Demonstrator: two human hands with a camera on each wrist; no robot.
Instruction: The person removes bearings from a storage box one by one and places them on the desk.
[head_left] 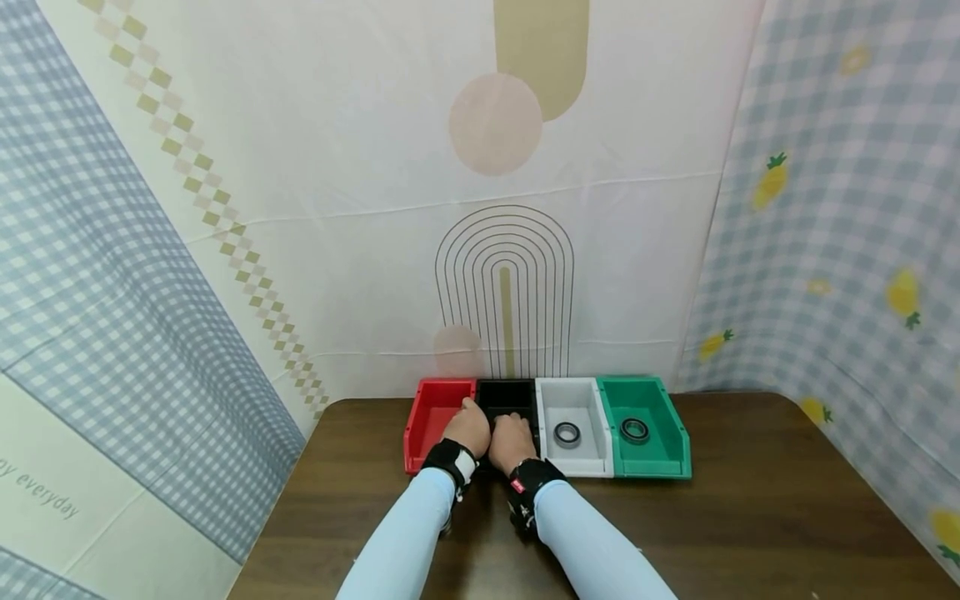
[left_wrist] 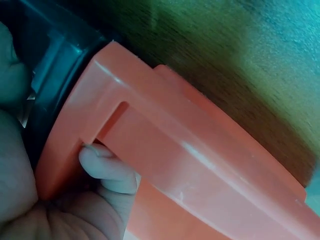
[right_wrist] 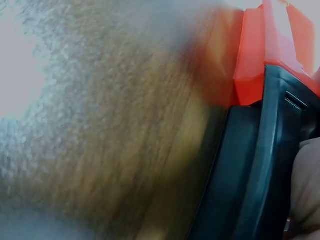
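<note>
My left hand (head_left: 468, 430) lies over the side where a red bin (head_left: 432, 414) meets a black bin (head_left: 507, 392). In the left wrist view its curled fingers (left_wrist: 102, 164) reach inside the red bin, close against the wall, and it grips that side. My right hand (head_left: 512, 442) dips into the black bin, right beside the left one. Its fingertips are hidden down in the bin, and I cannot tell what they hold. Only a small part of that hand shows at the edge of the right wrist view, by the black bin's front wall (right_wrist: 267, 155).
A white bin (head_left: 573, 400) holding a ring bearing (head_left: 567, 434) adjoins the black one. Beyond it stands a green bin (head_left: 652, 400) with another ring bearing (head_left: 634, 430). All rest along the back of a brown wooden table (head_left: 750, 500), before a patterned cloth (head_left: 360, 250).
</note>
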